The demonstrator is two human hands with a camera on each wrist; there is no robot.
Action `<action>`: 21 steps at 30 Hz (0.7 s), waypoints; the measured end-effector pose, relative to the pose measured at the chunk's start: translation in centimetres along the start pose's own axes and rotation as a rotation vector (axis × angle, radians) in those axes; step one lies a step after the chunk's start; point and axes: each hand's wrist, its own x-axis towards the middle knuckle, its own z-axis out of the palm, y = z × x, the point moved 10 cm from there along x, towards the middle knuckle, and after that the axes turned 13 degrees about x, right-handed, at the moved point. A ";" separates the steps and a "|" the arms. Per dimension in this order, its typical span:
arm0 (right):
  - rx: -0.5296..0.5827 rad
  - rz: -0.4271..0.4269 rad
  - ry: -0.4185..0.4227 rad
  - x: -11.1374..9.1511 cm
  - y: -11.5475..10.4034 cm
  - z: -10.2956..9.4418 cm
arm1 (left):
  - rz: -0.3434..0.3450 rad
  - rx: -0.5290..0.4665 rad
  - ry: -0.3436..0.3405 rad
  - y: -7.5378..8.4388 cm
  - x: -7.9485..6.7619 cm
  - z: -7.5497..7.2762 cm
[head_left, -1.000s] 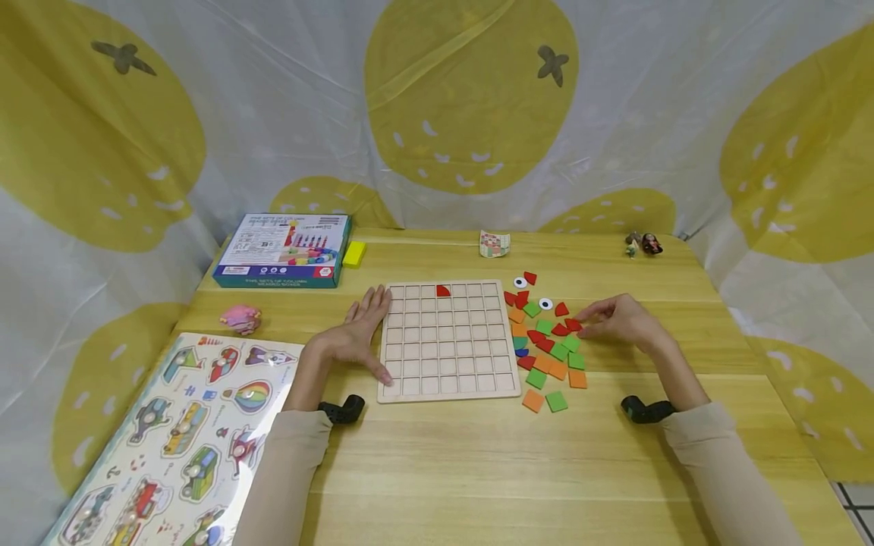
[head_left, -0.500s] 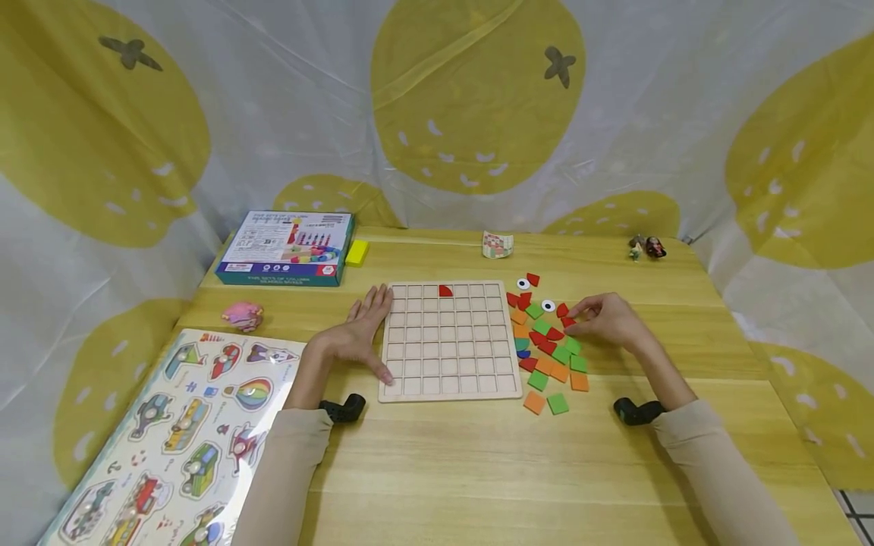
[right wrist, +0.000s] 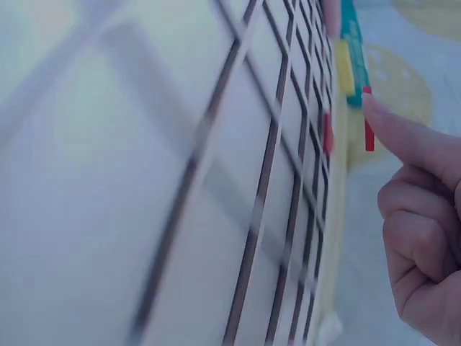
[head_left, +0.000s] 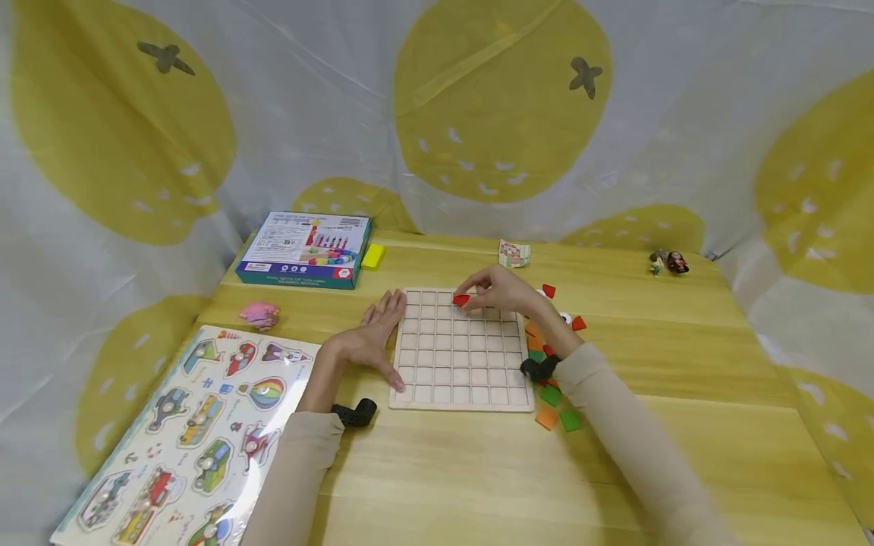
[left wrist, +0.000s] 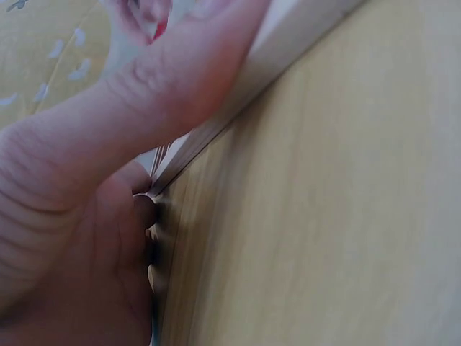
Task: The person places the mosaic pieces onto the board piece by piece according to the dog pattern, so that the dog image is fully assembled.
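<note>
My right hand point(head_left: 504, 290) pinches a small red tile point(right wrist: 369, 133) between thumb and fingertips, just above the back row of a wooden grid board point(head_left: 444, 356). In the right wrist view the tile is seen edge-on, apart from the board. A second red tile point(right wrist: 328, 132) lies in a cell beyond it. Along the board's left edge rests my left hand point(head_left: 369, 341), its fingers spread and straight, the thumb point(left wrist: 180, 79) on the near left corner.
Green tiles point(head_left: 570, 421), orange tiles point(head_left: 547, 418) and red ones lie right of the board, partly under my right forearm. Left stand a boxed set point(head_left: 303, 250), a yellow block point(head_left: 373, 256), a pink toy point(head_left: 259, 315) and a picture puzzle point(head_left: 184, 432). A patterned card point(head_left: 514, 254) lies behind.
My right hand has picked a red tile from the pile and carried it left over the board's back row. The left hand stays on the board's edge. The head view has shifted slightly.
</note>
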 end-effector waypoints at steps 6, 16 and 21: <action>-0.021 -0.012 -0.065 4.4 -0.5 3.1 | 0.004 0.002 -0.010 0.3 0.3 0.3; -0.023 0.007 -0.030 5.8 -0.8 3.5 | -0.027 -0.015 -0.009 -0.3 0.0 0.2; -0.058 0.021 0.042 5.8 -0.7 3.1 | -0.027 -0.019 -0.011 -0.3 0.1 0.3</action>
